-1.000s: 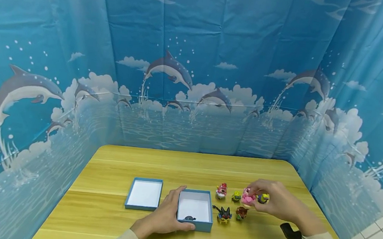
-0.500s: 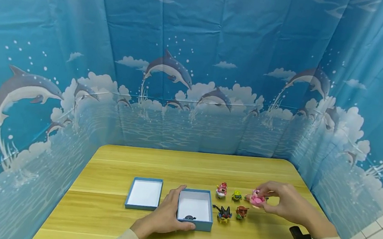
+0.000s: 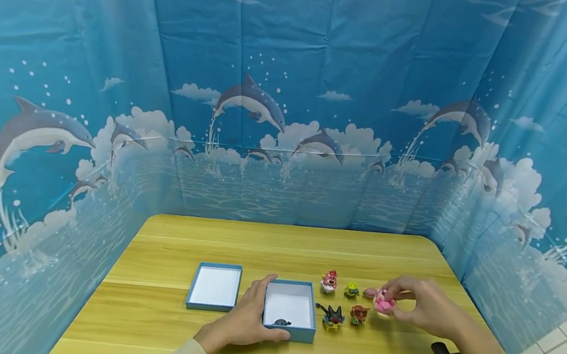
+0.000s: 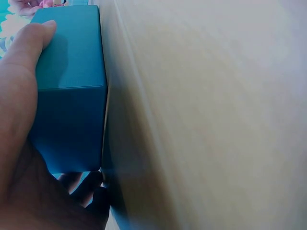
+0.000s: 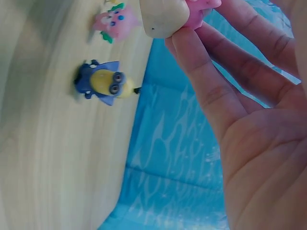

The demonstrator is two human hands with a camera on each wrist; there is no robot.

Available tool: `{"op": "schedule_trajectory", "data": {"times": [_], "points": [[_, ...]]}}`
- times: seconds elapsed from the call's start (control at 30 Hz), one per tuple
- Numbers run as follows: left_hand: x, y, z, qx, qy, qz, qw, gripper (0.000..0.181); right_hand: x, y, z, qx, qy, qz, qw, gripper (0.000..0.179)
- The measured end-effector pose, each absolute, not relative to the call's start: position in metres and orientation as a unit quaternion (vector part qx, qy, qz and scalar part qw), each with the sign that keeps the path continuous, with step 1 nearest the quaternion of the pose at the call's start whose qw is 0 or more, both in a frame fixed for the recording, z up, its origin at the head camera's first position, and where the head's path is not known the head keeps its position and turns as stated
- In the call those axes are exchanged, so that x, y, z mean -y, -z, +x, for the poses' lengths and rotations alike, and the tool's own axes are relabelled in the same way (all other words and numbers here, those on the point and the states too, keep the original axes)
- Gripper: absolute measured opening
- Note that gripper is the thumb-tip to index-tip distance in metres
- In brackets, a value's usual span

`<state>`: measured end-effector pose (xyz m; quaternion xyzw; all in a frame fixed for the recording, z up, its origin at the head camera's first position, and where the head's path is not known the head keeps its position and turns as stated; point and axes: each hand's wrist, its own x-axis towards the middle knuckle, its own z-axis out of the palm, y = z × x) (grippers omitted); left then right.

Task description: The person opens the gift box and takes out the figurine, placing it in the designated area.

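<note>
My left hand (image 3: 245, 317) holds the blue box (image 3: 302, 335) at its left side. In the left wrist view its thumb lies on one blue face and the fingers curl round the adjoining side. A small dark figure (image 3: 281, 322) lies inside on the white bottom. My right hand (image 3: 427, 310) pinches a pink figurine (image 3: 383, 304) between thumb and fingers; its cream base (image 5: 165, 17) shows in the right wrist view. Close by stand another pink figurine with green bits (image 5: 116, 23) and a minion figurine (image 5: 101, 81), which the right hand hides in the head view.
Left of the box lies its white-lined lid (image 3: 215, 287). Right of the box stand a red-and-white figurine (image 3: 329, 283), a small yellow-green one (image 3: 352, 290), a black-eared one (image 3: 333, 318) and a brown one (image 3: 359, 315). A dolphin curtain (image 3: 272, 187) surrounds the table.
My right hand has carried the pink figurine to the right and slightly nearer, uncovering the other small pink figurine. My left hand stays on the box.
</note>
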<state>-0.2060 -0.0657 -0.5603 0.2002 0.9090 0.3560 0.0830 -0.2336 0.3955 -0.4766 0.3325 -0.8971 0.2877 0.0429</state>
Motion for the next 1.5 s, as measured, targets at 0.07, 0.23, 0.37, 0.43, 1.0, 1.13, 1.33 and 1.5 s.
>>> {"op": "schedule_trajectory", "data": {"times": [0.07, 0.23, 0.37, 0.43, 1.0, 1.13, 1.33, 1.5], "points": [[0.066, 0.561, -0.206, -0.909, -0.357, 0.2, 0.083, 0.137, -0.397, 0.482, -0.234, 0.895, -0.296, 0.331, 0.039, 0.03], [0.066, 0.562, -0.206, -0.909, -0.358, 0.198, 0.082, 0.137, -0.399, 0.494, -0.236, 0.891, -0.309, 0.331, 0.028, 0.032], [0.066, 0.562, -0.206, -0.909, -0.357, 0.198, 0.082, 0.138, -0.4, 0.502, -0.236, 0.89, -0.319, 0.326, 0.005, 0.029], [0.066, 0.562, -0.206, -0.909, -0.357, 0.198, 0.083, 0.138, -0.4, 0.505, -0.236, 0.89, -0.325, 0.318, -0.011, 0.027], [0.066, 0.56, -0.205, -0.908, -0.36, 0.197, 0.084, 0.138, -0.403, 0.524, -0.239, 0.891, -0.333, 0.305, -0.057, 0.028], [0.066, 0.559, -0.206, -0.908, -0.36, 0.197, 0.083, 0.138, -0.403, 0.523, -0.24, 0.89, -0.334, 0.301, -0.076, 0.033], [0.066, 0.557, -0.207, -0.909, -0.358, 0.198, 0.08, 0.138, -0.402, 0.522, -0.242, 0.895, -0.323, 0.296, -0.078, 0.038], [0.066, 0.555, -0.205, -0.909, -0.357, 0.201, 0.08, 0.137, -0.403, 0.523, -0.241, 0.898, -0.313, 0.299, -0.073, 0.04]]}}
